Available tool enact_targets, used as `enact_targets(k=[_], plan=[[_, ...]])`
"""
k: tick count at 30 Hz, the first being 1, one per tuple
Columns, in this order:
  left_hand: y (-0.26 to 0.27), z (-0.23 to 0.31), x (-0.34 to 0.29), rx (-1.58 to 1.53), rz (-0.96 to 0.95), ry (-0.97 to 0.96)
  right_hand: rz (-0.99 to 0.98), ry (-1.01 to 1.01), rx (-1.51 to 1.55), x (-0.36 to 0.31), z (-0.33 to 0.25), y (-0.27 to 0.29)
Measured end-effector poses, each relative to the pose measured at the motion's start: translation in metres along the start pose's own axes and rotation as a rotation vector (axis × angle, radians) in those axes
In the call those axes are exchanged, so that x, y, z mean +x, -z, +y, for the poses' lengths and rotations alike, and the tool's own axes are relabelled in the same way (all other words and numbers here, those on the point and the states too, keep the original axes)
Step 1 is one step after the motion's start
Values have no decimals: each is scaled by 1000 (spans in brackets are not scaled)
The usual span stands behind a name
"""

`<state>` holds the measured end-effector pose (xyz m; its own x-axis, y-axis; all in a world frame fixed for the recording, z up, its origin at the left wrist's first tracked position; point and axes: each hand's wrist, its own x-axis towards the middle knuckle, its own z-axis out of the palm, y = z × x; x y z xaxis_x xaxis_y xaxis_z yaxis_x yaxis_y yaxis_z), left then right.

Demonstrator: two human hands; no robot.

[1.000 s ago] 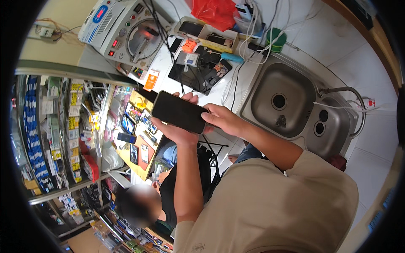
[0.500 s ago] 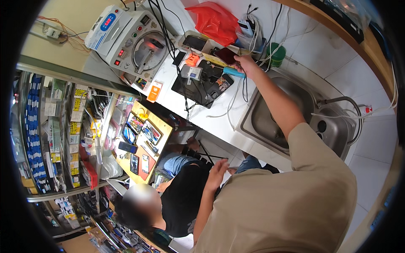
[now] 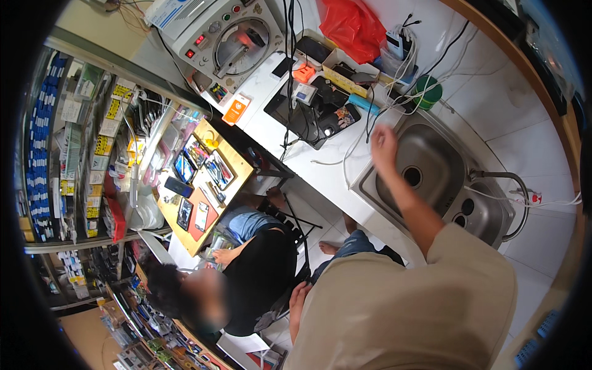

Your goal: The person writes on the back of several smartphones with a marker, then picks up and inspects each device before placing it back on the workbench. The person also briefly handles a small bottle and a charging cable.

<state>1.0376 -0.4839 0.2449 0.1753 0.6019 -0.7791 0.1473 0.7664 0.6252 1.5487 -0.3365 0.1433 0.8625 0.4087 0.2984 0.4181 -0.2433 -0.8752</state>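
My right hand (image 3: 383,145) hovers over the near left edge of the sink (image 3: 425,157), its fingers loosely curled with nothing visible in them. Beyond it, a dark phone (image 3: 364,78) lies on the yellow-sided open box (image 3: 343,75). A light-blue cylinder (image 3: 364,104) sits beside that box, at the edge of a black tablet-like panel (image 3: 290,117) carrying small parts and an orange piece (image 3: 304,73). Lower down, my left hand (image 3: 300,299) hangs by my side, fingers extended, close to the seated person's back; it holds nothing I can see.
A co-worker in black (image 3: 259,277) sits at a wooden workbench (image 3: 203,185) with phones and tools. A machine with a round chamber (image 3: 242,46) stands at the counter's far left. Cables, a green cup (image 3: 427,94) and a red bag (image 3: 351,28) line the wall; a curved faucet (image 3: 521,179) rises at right.
My right hand has let go of the dark phone, which now lies on the box, and drawn back toward the sink. My left hand has lowered. The view has shifted.
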Motion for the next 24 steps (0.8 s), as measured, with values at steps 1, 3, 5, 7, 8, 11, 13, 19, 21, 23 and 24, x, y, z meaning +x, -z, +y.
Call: enact_targets(k=[1,3,5,7,8,11,13,19,21,23,24], plan=[[9,-8,-13,2,43,5,-79,54,81,-44,-12,5],[30,-28,-30,34,132,33,-416,-109,174,-128,-42,13],[58,-53,-40,89,215,54,-813,-223,453,-197,-74,26],[88,-88,-41,258,243,116,-1274,1,316,-236,-95,42],[101,-111,-42,335,263,136,-1582,-21,309,-248,-103,47],[125,-202,-50,417,364,240,-1724,657,320,-258,-122,40],[121,-270,-39,207,438,196,-1707,693,182,-252,-128,31],[86,-390,-49,-224,639,256,-1479,518,111,-259,-153,28],[75,-418,-62,-356,680,264,-1493,647,137,-288,-166,38],[71,-450,-81,-476,722,274,-1678,771,90,-331,-180,47],[71,-468,-96,-526,740,284,-1769,823,62,-358,-188,54]])
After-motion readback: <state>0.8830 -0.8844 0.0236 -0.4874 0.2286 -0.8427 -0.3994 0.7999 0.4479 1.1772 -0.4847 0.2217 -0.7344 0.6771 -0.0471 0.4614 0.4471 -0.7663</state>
